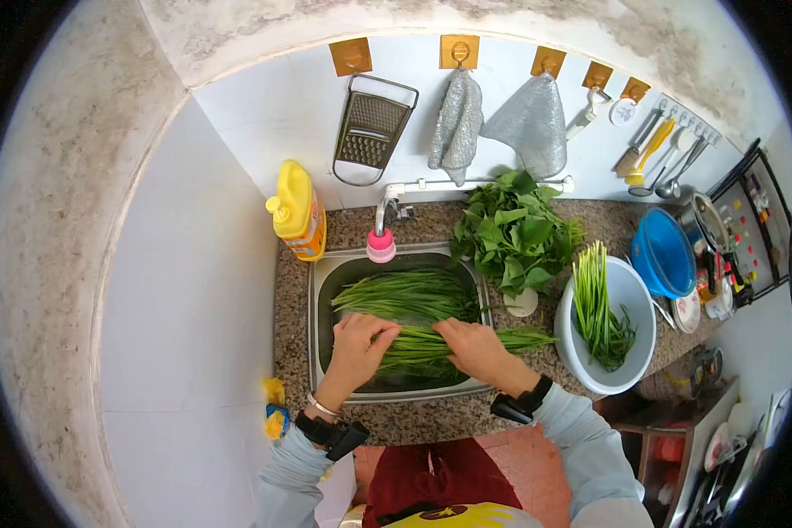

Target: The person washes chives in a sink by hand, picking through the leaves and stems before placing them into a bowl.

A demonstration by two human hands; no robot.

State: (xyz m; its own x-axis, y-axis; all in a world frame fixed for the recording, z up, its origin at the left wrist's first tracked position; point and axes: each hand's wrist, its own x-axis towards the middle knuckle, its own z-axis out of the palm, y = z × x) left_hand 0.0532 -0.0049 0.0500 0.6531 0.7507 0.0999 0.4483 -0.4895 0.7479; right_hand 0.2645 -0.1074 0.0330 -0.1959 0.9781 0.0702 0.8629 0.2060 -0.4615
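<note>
Over the steel sink (313, 352), my left hand (359, 348) and my right hand (479, 347) are both closed on one bunch of chives (422, 341). Its thin green leaves lie across the basin, and the ends reach past my right hand over the counter. More chives (409, 295) rest in the sink just beyond my hands, with water seeming to lie around them. The pink tap nozzle (381, 246) hangs above the sink's far left corner. To the right, a pale blue bowl (629, 356) holds more chives (594, 299), partly leaning on its rim.
A heap of leafy greens (519, 229) sits on the granite counter (528, 348) behind the sink's right corner. A yellow jug (301, 211) stands at the back left. A blue basin (664, 253) and pots crowd the right. A grater (375, 128) hangs on the wall.
</note>
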